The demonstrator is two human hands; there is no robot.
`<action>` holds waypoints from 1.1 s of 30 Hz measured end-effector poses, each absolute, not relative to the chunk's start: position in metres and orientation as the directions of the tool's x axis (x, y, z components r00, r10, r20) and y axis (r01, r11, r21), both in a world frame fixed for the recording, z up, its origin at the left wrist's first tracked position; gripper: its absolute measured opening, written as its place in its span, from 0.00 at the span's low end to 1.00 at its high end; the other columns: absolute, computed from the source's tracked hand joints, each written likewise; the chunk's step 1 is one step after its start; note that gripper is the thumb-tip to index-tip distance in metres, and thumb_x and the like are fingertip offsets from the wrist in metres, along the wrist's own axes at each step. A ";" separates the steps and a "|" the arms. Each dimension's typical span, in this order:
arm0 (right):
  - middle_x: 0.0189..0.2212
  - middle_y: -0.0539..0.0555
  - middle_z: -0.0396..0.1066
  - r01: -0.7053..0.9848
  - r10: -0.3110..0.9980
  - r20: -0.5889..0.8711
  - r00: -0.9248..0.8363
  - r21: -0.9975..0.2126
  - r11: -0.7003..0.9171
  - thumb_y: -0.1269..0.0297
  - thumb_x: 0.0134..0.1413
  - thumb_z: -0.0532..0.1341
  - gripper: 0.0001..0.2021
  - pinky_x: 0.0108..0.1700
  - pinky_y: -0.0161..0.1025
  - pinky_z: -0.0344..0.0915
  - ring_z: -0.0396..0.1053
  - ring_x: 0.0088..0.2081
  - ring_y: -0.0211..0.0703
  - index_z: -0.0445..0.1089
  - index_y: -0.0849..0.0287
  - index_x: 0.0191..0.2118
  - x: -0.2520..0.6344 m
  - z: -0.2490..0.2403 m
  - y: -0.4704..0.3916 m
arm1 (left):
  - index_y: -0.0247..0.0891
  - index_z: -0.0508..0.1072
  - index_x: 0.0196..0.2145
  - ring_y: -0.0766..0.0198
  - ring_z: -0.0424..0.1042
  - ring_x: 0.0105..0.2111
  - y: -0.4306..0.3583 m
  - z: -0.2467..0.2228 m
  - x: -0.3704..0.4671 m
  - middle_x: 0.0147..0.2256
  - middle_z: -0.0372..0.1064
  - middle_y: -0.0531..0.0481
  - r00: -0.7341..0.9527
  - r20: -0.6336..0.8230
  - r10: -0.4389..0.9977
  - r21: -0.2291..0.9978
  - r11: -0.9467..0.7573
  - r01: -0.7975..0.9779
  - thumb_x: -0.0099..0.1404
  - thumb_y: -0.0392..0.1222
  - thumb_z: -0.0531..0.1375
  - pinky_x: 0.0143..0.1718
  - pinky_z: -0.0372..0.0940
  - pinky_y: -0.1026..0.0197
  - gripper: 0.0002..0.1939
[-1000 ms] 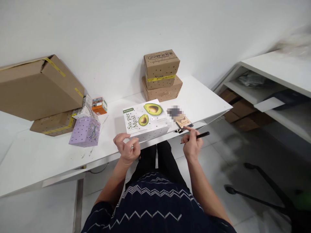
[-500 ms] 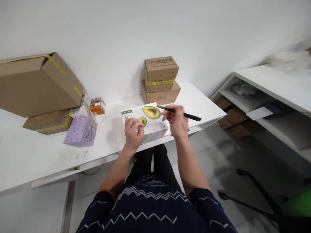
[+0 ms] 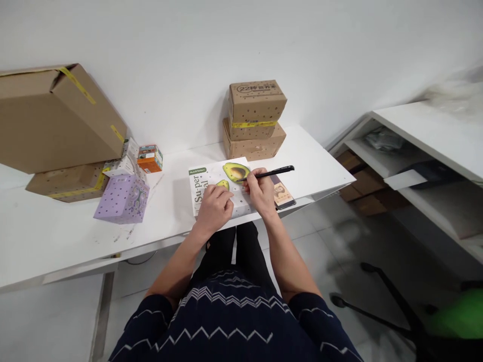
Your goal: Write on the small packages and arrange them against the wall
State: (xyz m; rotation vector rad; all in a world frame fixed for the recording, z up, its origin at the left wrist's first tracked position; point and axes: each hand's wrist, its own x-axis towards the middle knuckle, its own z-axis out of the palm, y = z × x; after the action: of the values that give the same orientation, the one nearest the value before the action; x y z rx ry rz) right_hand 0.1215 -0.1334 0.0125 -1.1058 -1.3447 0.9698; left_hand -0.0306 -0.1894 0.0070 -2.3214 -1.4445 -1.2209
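Fingers of my right hand [image 3: 260,192] pinch a black pen [image 3: 268,174], tip on the avocado box [image 3: 211,178] at the table's [image 3: 56,236] edge; my left hand [image 3: 214,206], fingers together, hides its lettering.

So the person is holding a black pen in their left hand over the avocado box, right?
Not quite: the black pen is in the right hand, as the head view shows. The left hand rests flat on the avocado box, beside it.
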 end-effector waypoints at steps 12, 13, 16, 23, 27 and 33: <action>0.21 0.50 0.72 0.357 0.944 0.323 -0.063 -0.876 0.323 0.52 0.62 0.53 0.15 0.34 0.37 0.64 0.70 0.25 0.42 0.67 0.56 0.31 0.129 0.027 -0.131 | 0.39 0.75 0.44 0.50 0.63 0.46 -0.194 0.014 -0.030 0.46 0.73 0.43 0.364 0.509 0.780 0.120 -0.484 0.867 0.58 0.52 0.68 0.46 0.61 0.48 0.19; 0.21 0.50 0.71 0.369 0.943 0.328 -0.059 -0.870 0.326 0.52 0.62 0.53 0.15 0.34 0.37 0.64 0.70 0.25 0.42 0.67 0.56 0.31 0.128 0.025 -0.131 | 0.39 0.75 0.45 0.49 0.63 0.47 -0.194 0.014 -0.029 0.46 0.72 0.42 0.381 0.489 0.784 0.090 -0.481 0.872 0.58 0.51 0.69 0.46 0.61 0.48 0.20; 0.20 0.49 0.70 0.394 0.936 0.344 -0.068 -0.853 0.342 0.53 0.63 0.52 0.16 0.33 0.36 0.63 0.69 0.24 0.41 0.68 0.56 0.30 0.127 0.021 -0.131 | 0.37 0.74 0.45 0.48 0.65 0.46 -0.195 0.014 -0.028 0.46 0.72 0.41 0.419 0.463 0.781 0.012 -0.478 0.878 0.59 0.48 0.68 0.44 0.60 0.48 0.18; 0.23 0.53 0.74 0.439 0.924 0.358 -0.134 -0.815 0.379 0.54 0.63 0.52 0.18 0.31 0.36 0.62 0.72 0.25 0.42 0.68 0.57 0.25 0.126 0.017 -0.128 | 0.37 0.73 0.44 0.49 0.67 0.45 -0.195 0.012 -0.025 0.44 0.73 0.42 0.428 0.484 0.763 -0.053 -0.463 0.885 0.61 0.46 0.66 0.42 0.60 0.50 0.15; 0.25 0.55 0.76 0.455 0.927 0.347 -0.145 -0.808 0.374 0.56 0.62 0.53 0.17 0.32 0.35 0.64 0.74 0.28 0.43 0.70 0.58 0.26 0.126 0.017 -0.127 | 0.37 0.73 0.44 0.48 0.67 0.44 -0.196 0.012 -0.025 0.44 0.73 0.42 0.428 0.479 0.767 -0.056 -0.460 0.886 0.62 0.46 0.66 0.42 0.60 0.50 0.15; 0.27 0.56 0.77 0.476 0.923 0.352 -0.155 -0.792 0.382 0.56 0.63 0.53 0.17 0.33 0.36 0.65 0.75 0.30 0.45 0.72 0.57 0.29 0.125 0.016 -0.127 | 0.37 0.73 0.45 0.48 0.67 0.45 -0.196 0.012 -0.025 0.44 0.73 0.41 0.426 0.474 0.770 -0.031 -0.469 0.883 0.62 0.44 0.65 0.42 0.60 0.49 0.15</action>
State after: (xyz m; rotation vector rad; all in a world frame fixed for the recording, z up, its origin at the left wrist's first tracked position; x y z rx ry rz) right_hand 0.1251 -0.1266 0.0159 -1.2256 -1.7820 0.6548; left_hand -0.0251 -0.1958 0.0121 -2.4078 -1.4341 -0.5837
